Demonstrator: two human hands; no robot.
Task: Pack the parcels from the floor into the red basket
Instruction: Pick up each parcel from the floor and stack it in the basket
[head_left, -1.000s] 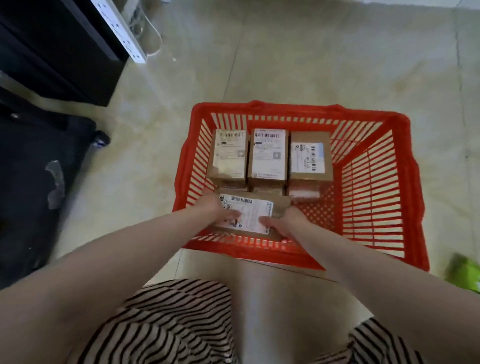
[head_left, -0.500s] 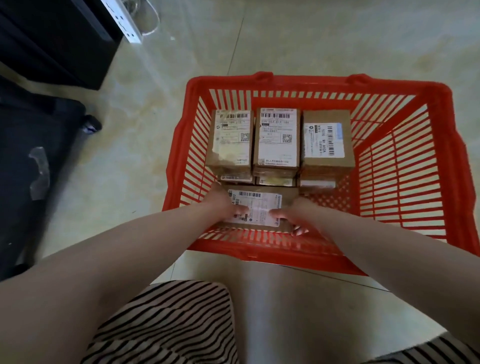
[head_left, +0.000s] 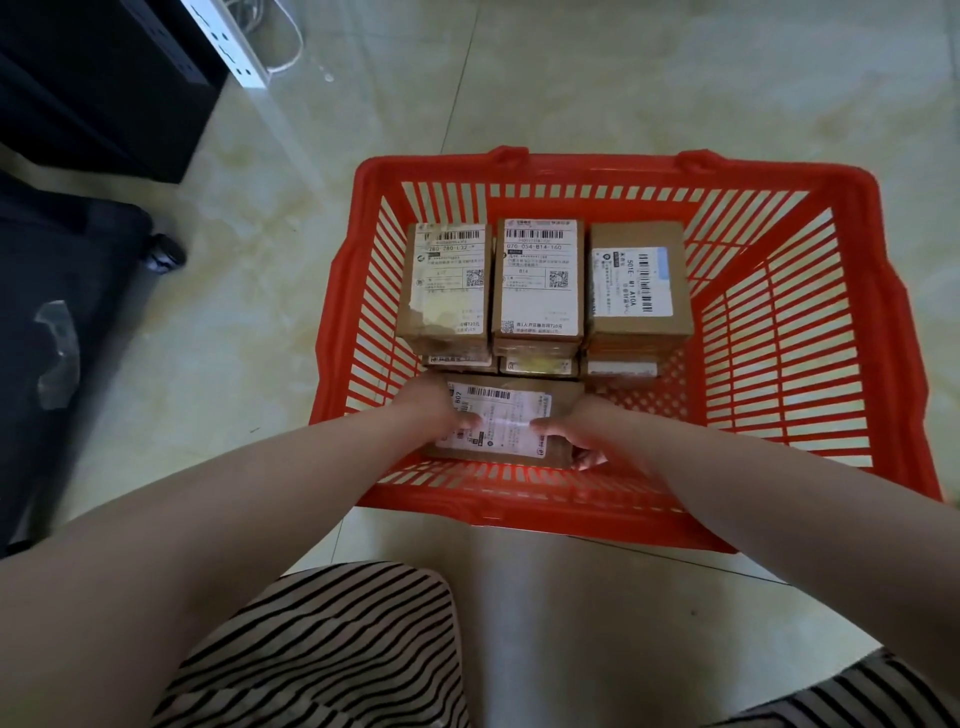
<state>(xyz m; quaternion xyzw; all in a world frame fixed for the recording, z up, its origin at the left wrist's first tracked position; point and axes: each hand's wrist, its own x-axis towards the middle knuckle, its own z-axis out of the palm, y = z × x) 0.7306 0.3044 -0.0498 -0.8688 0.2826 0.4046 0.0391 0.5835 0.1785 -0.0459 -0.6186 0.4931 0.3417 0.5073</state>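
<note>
inside red basket (head_left: 857, 332), both hands around parcel (head_left: 511, 415) labelled perhaps "802"; behind, "070-054-B14-160" parcel (head_left: 537, 280)

**Operator appearance, head view**

Both forearms bare to the lower frame edge; no sleeves, cuffs, watch or bands visible. Left hand (head_left: 434, 410) and right hand (head_left: 584, 434) ungloved; no rings discernible. Fingers (head_left: 589, 460) of right hand partly visible, nails too small to judge. Garment (head_left: 332, 649) over the legs: black-and-white narrow stripes, soft fabric, stripes curving with folds; same pattern at lower right corner.

Soft daylight, glossy floor (head_left: 649, 78) glare, wide-angle bending at edges.
</note>
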